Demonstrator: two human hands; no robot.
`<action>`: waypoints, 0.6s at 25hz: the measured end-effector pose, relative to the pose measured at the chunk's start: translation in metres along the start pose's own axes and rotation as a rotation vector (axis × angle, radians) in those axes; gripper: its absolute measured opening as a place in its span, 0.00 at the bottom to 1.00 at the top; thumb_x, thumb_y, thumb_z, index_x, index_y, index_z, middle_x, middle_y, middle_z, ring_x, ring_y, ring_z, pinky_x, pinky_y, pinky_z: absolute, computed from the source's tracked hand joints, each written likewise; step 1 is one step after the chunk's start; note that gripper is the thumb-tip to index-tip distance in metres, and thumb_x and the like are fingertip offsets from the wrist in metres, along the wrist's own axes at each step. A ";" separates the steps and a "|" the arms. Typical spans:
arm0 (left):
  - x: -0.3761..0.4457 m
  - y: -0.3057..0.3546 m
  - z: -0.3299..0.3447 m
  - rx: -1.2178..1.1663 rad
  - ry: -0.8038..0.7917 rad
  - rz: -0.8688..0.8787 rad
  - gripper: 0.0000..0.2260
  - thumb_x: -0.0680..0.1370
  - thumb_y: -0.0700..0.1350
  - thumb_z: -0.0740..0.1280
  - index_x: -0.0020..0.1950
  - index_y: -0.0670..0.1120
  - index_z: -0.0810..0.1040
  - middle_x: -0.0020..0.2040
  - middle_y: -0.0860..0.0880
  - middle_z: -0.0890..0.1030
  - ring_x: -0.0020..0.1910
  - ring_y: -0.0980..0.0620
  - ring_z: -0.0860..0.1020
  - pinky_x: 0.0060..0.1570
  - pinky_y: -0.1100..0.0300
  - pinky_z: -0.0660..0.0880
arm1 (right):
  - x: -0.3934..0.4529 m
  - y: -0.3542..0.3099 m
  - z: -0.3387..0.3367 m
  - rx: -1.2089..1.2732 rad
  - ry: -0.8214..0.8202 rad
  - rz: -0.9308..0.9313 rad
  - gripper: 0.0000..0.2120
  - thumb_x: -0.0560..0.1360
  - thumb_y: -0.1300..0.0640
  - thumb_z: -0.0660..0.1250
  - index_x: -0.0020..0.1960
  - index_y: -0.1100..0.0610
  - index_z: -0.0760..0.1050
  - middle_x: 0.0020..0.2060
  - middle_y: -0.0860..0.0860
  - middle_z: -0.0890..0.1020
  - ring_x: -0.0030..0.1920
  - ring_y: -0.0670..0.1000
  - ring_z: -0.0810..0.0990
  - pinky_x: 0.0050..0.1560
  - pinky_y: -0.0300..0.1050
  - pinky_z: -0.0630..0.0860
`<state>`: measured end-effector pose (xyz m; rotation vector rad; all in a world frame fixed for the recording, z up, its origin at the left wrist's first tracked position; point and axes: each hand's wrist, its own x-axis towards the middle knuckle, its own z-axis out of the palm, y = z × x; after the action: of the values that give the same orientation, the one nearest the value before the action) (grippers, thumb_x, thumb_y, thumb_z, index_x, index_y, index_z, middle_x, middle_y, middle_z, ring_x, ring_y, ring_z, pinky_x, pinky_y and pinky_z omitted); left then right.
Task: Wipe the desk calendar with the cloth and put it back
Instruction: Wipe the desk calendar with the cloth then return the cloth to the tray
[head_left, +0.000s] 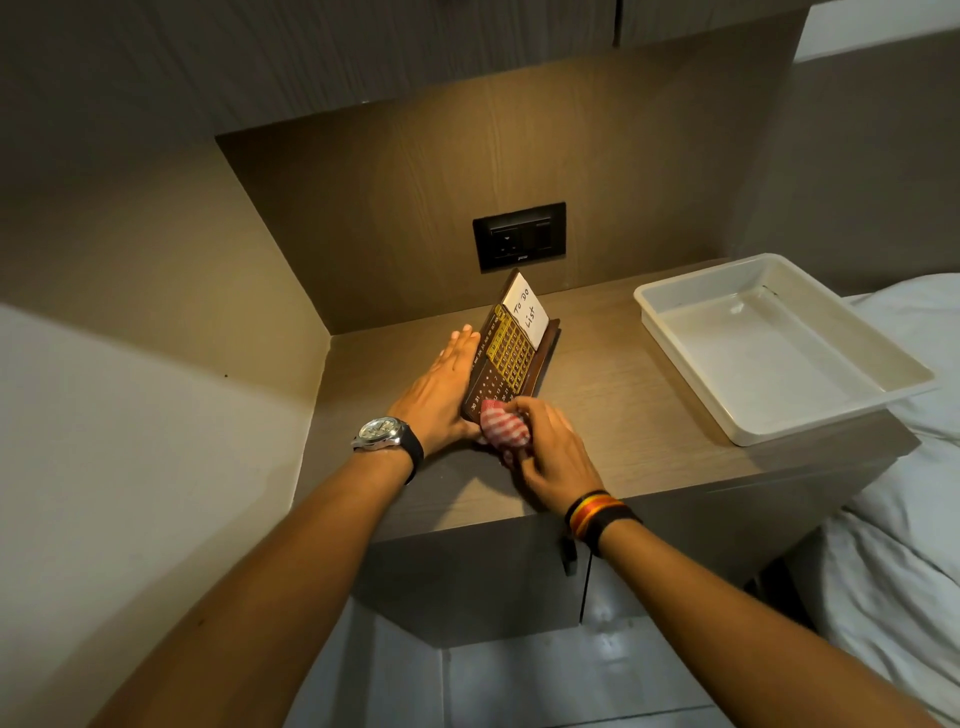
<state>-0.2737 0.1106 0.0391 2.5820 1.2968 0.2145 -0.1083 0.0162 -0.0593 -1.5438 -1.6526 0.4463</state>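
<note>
**Wiping under way, near corner of the calendar**

Pinching a bunched red-and-white checked cloth (505, 427) in the fingers (521, 415) of the right hand (553, 457), curled tight around the wad and pressing it against the lower near corner of the desk calendar (506, 358). Bracing with the left hand (441, 389), fingers straight and pressed together, flat along the calendar's left edge, thumb hidden behind the cloth. Tilting the calendar on the desk (613, 395) rather than standing it squarely, dark face with gold date grid turned up toward the camera, white "To Do List" note (529, 309) at its far end. Sitting just in front of the black wall socket (519, 236), well apart from the empty white tray (675, 332) on the right, bed (904, 519) beyond that.

Judging the step as wiping, not yet replacing. Calling next for drawing the cloth along the face toward the note end while holding the brace firm, then setting the calendar upright in its place.
</note>
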 end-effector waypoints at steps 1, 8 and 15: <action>0.001 0.001 0.000 0.003 -0.006 -0.003 0.63 0.64 0.50 0.85 0.84 0.43 0.44 0.85 0.42 0.46 0.84 0.45 0.45 0.82 0.47 0.51 | 0.012 -0.001 -0.003 0.008 0.033 0.067 0.26 0.73 0.66 0.66 0.68 0.50 0.69 0.64 0.52 0.78 0.67 0.54 0.76 0.70 0.55 0.76; -0.002 -0.002 -0.002 0.020 -0.012 -0.005 0.61 0.66 0.48 0.84 0.84 0.42 0.44 0.85 0.43 0.45 0.84 0.46 0.45 0.82 0.44 0.53 | -0.023 -0.021 -0.002 0.085 -0.017 0.047 0.28 0.72 0.67 0.65 0.68 0.48 0.67 0.62 0.51 0.79 0.61 0.52 0.80 0.64 0.51 0.80; -0.002 -0.001 -0.001 -0.004 -0.017 -0.025 0.65 0.63 0.52 0.85 0.84 0.44 0.41 0.85 0.43 0.43 0.84 0.46 0.43 0.79 0.52 0.48 | 0.053 -0.031 -0.023 0.184 0.065 0.240 0.24 0.76 0.71 0.62 0.66 0.50 0.70 0.68 0.55 0.77 0.68 0.56 0.78 0.65 0.54 0.79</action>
<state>-0.2762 0.1094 0.0401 2.5569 1.3210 0.1903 -0.1075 0.0544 -0.0056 -1.6057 -1.3425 0.6493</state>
